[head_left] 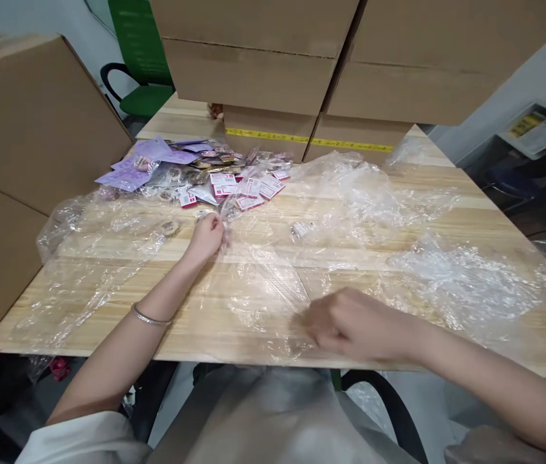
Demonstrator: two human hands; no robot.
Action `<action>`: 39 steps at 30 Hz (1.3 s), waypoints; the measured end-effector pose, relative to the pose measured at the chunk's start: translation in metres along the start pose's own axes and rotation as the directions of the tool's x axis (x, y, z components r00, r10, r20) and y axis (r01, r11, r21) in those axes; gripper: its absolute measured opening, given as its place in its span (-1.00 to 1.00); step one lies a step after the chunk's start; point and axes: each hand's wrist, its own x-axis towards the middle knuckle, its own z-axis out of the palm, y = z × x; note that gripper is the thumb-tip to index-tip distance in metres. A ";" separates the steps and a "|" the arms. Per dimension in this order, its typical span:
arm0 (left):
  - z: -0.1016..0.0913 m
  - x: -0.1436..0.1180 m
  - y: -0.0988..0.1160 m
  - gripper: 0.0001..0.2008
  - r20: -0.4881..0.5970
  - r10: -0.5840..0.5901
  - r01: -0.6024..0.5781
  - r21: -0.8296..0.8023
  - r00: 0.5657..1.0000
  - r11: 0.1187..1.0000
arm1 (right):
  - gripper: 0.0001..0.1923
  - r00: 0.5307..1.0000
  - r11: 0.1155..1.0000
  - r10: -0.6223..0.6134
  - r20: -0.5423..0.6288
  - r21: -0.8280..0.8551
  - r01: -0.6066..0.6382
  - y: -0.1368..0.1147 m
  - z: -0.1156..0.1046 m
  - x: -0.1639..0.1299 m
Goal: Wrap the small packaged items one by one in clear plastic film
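A clear plastic bag [268,283] lies flat and crinkled on the table between my hands. My left hand [209,236], a metal bangle [150,316] on its wrist, is closed with the thumb and fingers pinching the film at the bag's far left. Close to the table's front edge, my right hand [350,323] is curled at the bag's right side, apparently gripping its film; motion blurs the fingertips. Just beyond my left hand are small packets with white and red cards [225,185]. Purple cards [150,161] and other wrapped pieces are heaped behind them.
Large cardboard boxes [263,71] stand across the table's far side, and another box [36,129] walls off the left. Loose clear film [466,277] covers much of the right side. A small packet [301,229] lies mid-table. A green chair [142,64] is behind.
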 end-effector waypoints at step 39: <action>-0.042 0.239 0.054 -0.25 -0.054 0.243 -0.092 0.830 0.969 0.550 | -0.26 0.947 0.959 0.104 -0.303 -0.221 -0.176 0.091 0.063 0.045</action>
